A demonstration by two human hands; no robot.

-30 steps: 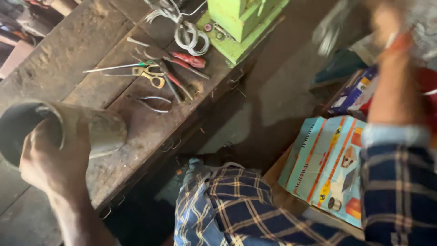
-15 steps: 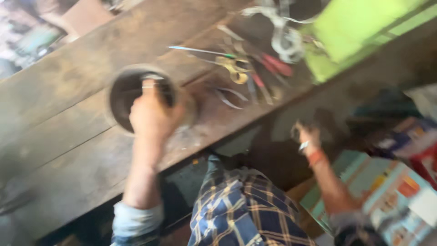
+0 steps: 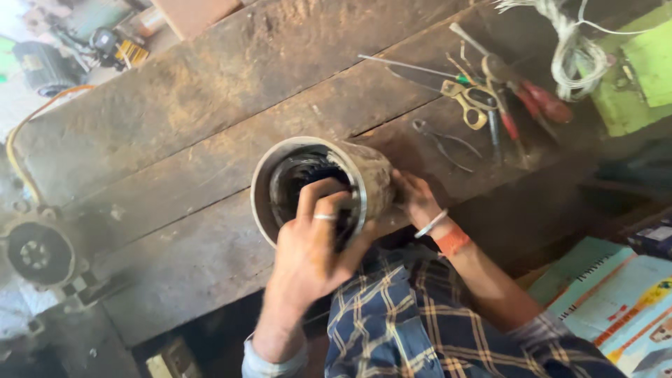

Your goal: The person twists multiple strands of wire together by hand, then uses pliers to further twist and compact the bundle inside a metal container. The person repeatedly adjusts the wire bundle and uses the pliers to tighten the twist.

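Head view looks down on a worn wooden bench (image 3: pixel 175 112) with a metal cylinder (image 3: pixel 318 185) lying on it near the front edge, its open mouth turned up toward the camera. Left hand (image 3: pixel 311 248) grips the cylinder's near rim: the fingers (image 3: pixel 315 199) reach inside the mouth, over dark windings, while the thumb presses the outer wall, so the hold is closed around the rim. Right hand (image 3: pixel 416 199) lies against the cylinder's far side, touching its wall; whether its fingers curl around or only rest flat there cannot be told, since the body hides them.

Behind the cylinder and to its left, broad bare planks run toward the bench's far edge. To the right, well apart from the right hand, lies a cluster of tools: scissors (image 3: pixel 469 108), pliers (image 3: pixel 444 140) nearest the hand, and red-handled screwdrivers (image 3: pixel 542 101). Beyond them a coil of pale cord (image 3: pixel 574 59) sits beside a green block (image 3: pixel 640 77) at the bench's right end.

Off the bench's left end, lower down, stands a round motor end cover (image 3: pixel 38 253). Printed cartons (image 3: pixel 616 301) sit by the person's right arm, below the bench's front edge.
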